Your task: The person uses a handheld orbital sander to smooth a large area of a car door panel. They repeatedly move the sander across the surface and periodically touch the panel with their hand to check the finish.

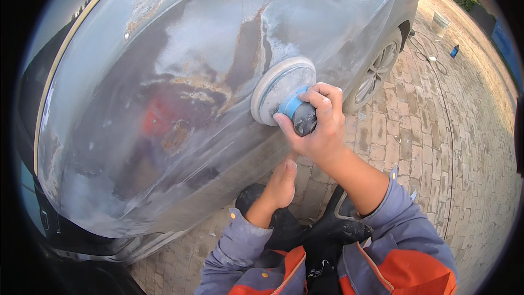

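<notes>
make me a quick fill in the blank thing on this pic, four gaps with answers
1. The right hand grips a round sander whose band is ____.
2. The sander's disc faces the side of a ____.
3. The bright patch left of the sander is ____.
4. In the picture, the wheel is to the ____ of the sander.

Missing words: blue; car; red; right

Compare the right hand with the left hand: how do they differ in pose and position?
The right hand curls round the black-and-blue top of the sander; the left hand is off that top, most of its fingers hidden, so its grip can't be told. The right hand is higher in the view; the left hand is lower, nearer the person's body. Both hands are bare, below grey-blue sleeves.
</notes>
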